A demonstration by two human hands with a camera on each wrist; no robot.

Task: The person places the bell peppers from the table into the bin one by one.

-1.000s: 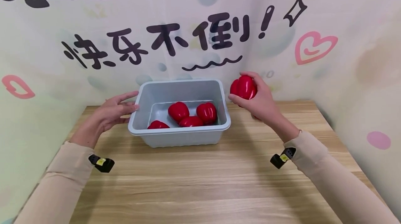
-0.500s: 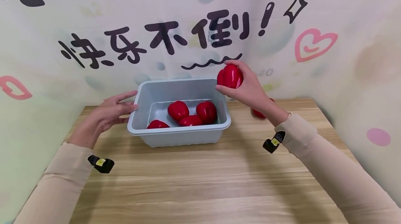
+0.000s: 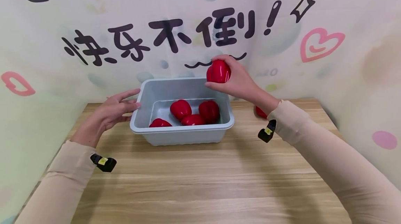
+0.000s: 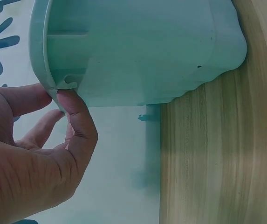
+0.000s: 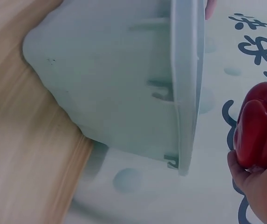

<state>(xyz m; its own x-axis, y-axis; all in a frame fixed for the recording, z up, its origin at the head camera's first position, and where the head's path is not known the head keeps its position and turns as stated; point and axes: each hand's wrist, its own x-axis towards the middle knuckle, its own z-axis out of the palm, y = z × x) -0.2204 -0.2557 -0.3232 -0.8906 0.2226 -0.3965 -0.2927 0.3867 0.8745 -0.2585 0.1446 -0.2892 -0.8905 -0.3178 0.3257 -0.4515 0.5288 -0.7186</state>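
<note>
My right hand [image 3: 239, 81] grips a red bell pepper [image 3: 218, 71] above the right back corner of a light grey plastic bin [image 3: 188, 130]. In the right wrist view that bell pepper [image 5: 256, 126] is held between thumb and fingers, apart from the rim. At the bin's left end, my left hand [image 3: 114, 112] pinches the rim; the left wrist view shows the thumb and a finger of this hand [image 4: 44, 149] at the rim's corner. Several red bell peppers lie inside, among them one at the middle [image 3: 180, 109] and one at the right [image 3: 209, 111].
Another red pepper [image 3: 260, 112] lies on the wooden table [image 3: 200, 178] to the right, partly hidden by my right forearm. Behind the table hangs a white printed cloth [image 3: 175, 4] with black characters. The bin stands near the table's back edge.
My right hand has carried the bell pepper left and upward, from beside the bin to above its right back corner. The left hand stays at the rim.
</note>
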